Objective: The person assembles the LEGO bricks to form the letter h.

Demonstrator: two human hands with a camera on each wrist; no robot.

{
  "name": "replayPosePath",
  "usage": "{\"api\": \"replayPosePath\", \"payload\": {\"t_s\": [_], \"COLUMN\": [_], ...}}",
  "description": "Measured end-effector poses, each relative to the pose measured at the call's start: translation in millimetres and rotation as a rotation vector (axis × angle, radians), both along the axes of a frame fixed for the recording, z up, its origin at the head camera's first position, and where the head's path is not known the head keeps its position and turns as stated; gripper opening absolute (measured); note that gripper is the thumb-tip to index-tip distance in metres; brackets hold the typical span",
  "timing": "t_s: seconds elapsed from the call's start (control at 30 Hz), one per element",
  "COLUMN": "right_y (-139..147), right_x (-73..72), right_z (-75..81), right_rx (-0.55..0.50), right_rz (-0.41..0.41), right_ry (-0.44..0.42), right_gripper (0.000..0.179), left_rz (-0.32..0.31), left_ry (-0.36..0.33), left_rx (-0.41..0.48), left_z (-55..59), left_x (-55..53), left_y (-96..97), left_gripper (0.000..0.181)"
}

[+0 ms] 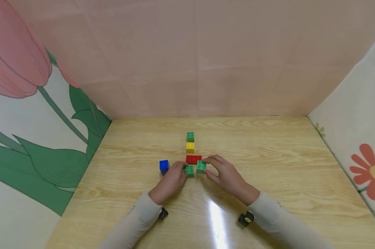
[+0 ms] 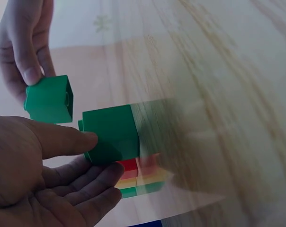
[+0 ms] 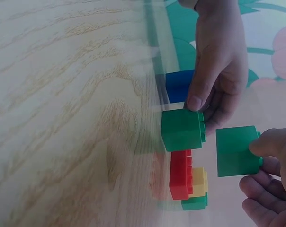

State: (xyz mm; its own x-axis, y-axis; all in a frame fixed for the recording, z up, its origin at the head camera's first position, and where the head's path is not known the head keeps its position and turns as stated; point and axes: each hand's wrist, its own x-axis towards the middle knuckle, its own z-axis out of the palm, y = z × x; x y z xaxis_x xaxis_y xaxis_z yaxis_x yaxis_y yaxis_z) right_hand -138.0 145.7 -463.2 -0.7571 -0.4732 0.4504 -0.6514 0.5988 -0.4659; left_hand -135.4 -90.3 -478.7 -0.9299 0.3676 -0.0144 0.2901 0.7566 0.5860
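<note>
Head view: centre frame, left hand (image 1: 171,179) pinches standing green block (image 1: 189,172) on table (image 1: 283,155), likely steadying it; right hand (image 1: 227,176) pinches raised green block (image 1: 201,167) just beside by sides, probably keeping top clear.

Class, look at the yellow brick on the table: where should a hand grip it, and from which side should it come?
Probably best to pinch the yellow brick by its left and right walls, coming from above. It sits studs up, with a green brick behind and the red brick in front, while both those walls look free.
</note>
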Motion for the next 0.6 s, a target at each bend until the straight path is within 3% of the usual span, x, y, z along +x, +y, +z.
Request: {"api": "replayPosePath", "payload": {"t_s": [0.6], "right_y": [-6.4], "right_x": [1.6], "right_z": [-2.4], "right_rx": [-0.03], "right_rz": [0.103], "right_ry": [-0.002], "right_gripper": [0.036], "left_rz": [-0.094], "left_ry": [-0.013], "left_rx": [0.074], "left_z": [-8.2], "left_x": [-2.9], "left_y": [0.0], "left_gripper": [0.036]}}
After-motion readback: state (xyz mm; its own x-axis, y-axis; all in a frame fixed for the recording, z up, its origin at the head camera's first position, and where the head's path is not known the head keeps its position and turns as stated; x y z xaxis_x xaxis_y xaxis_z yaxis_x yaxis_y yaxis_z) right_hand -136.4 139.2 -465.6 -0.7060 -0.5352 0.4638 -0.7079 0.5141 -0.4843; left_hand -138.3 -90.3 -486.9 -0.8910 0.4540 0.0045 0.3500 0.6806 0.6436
